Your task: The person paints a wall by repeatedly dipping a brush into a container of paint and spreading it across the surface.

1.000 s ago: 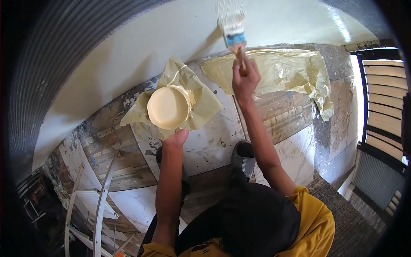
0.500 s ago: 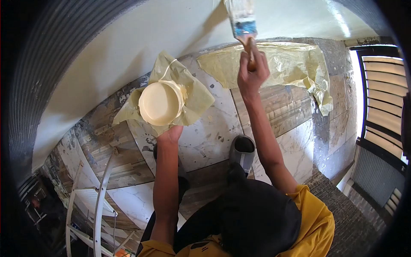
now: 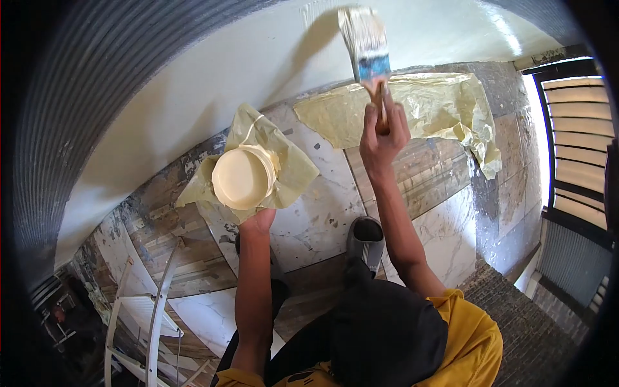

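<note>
In my right hand [image 3: 385, 138] is a wide paintbrush [image 3: 366, 45], held by its wooden handle. Its bristles, coated in pale paint, point up toward the wall, and blue marks its ferrule. My left hand [image 3: 258, 221] supports a small paint bucket [image 3: 244, 177] from below, with the fingers hidden under a yellowish plastic sheet [image 3: 293, 171]. Cream paint fills part of the bucket, and its thin white handle leans against the sheet. Above both hands runs a pale wall [image 3: 258, 71], where the brush casts a shadow.
Another yellowish plastic sheet [image 3: 445, 97] lies on the paint-spotted tile floor [image 3: 309, 213] along the wall. A stepladder [image 3: 158, 309] stands at lower left. At right is a barred window or door [image 3: 577, 142]. My shoe [image 3: 366, 242] is on the floor between the hands.
The brush and my right hand have come down a little in the view, showing more of the bristles. The bucket also sits slightly lower, as the whole view has shifted a bit.
</note>
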A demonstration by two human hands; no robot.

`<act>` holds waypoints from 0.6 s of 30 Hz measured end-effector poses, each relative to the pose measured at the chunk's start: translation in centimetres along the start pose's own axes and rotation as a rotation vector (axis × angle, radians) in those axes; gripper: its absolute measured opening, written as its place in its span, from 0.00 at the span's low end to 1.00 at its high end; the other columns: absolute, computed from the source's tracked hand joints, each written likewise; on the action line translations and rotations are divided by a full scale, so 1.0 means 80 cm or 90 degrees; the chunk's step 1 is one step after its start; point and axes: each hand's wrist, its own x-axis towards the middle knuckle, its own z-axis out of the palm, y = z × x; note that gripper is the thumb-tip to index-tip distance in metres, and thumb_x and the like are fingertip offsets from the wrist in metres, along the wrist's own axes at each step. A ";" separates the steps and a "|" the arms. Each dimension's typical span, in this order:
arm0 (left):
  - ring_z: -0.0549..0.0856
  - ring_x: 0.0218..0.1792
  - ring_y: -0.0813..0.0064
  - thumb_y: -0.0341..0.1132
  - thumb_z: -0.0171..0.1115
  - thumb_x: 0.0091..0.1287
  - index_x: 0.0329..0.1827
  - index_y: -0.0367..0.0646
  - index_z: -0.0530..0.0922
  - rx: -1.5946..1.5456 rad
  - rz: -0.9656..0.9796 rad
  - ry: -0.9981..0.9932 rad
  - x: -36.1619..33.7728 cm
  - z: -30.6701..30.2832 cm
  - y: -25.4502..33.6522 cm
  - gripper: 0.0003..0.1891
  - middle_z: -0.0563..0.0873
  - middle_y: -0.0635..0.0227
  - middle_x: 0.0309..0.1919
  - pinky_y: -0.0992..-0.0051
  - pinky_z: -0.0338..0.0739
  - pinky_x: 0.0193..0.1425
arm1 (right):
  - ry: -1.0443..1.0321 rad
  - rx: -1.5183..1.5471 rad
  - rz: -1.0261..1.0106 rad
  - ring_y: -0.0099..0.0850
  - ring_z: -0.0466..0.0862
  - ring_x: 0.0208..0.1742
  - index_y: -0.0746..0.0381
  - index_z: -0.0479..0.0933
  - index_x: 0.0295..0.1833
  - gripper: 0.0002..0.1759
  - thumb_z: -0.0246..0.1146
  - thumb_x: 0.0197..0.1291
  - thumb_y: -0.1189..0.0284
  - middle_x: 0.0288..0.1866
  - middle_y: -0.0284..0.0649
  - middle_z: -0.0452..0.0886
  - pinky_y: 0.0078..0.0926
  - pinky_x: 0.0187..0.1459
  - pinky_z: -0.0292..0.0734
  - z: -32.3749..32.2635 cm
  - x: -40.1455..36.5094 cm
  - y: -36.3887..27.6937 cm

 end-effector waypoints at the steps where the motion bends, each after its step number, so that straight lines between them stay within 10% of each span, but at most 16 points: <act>1: 0.70 0.67 0.62 0.53 0.57 0.66 0.67 0.45 0.67 0.000 -0.001 -0.003 0.000 0.000 -0.001 0.31 0.72 0.64 0.66 0.60 0.62 0.73 | 0.006 0.003 -0.011 0.18 0.64 0.21 0.68 0.76 0.58 0.21 0.62 0.57 0.84 0.27 0.33 0.70 0.20 0.21 0.58 0.007 0.013 -0.002; 5: 0.70 0.67 0.63 0.53 0.56 0.66 0.67 0.45 0.67 -0.048 -0.009 0.042 -0.003 -0.007 -0.003 0.31 0.72 0.64 0.66 0.60 0.63 0.72 | -0.128 -0.058 0.166 0.25 0.74 0.25 0.60 0.77 0.60 0.25 0.62 0.55 0.83 0.27 0.38 0.74 0.23 0.27 0.72 0.025 -0.002 0.027; 14: 0.70 0.67 0.62 0.52 0.57 0.66 0.67 0.44 0.67 -0.056 -0.022 0.032 -0.002 0.008 -0.003 0.30 0.72 0.63 0.66 0.60 0.62 0.72 | -0.177 -0.072 0.210 0.22 0.69 0.22 0.66 0.79 0.55 0.18 0.62 0.56 0.81 0.26 0.37 0.72 0.21 0.23 0.63 -0.031 -0.061 0.034; 18: 0.69 0.67 0.62 0.52 0.57 0.66 0.67 0.44 0.67 -0.016 -0.017 -0.036 0.001 0.008 -0.005 0.31 0.72 0.63 0.66 0.59 0.61 0.73 | -0.082 -0.001 0.060 0.24 0.70 0.20 0.58 0.78 0.59 0.26 0.63 0.52 0.82 0.24 0.36 0.70 0.22 0.23 0.66 -0.010 0.011 -0.016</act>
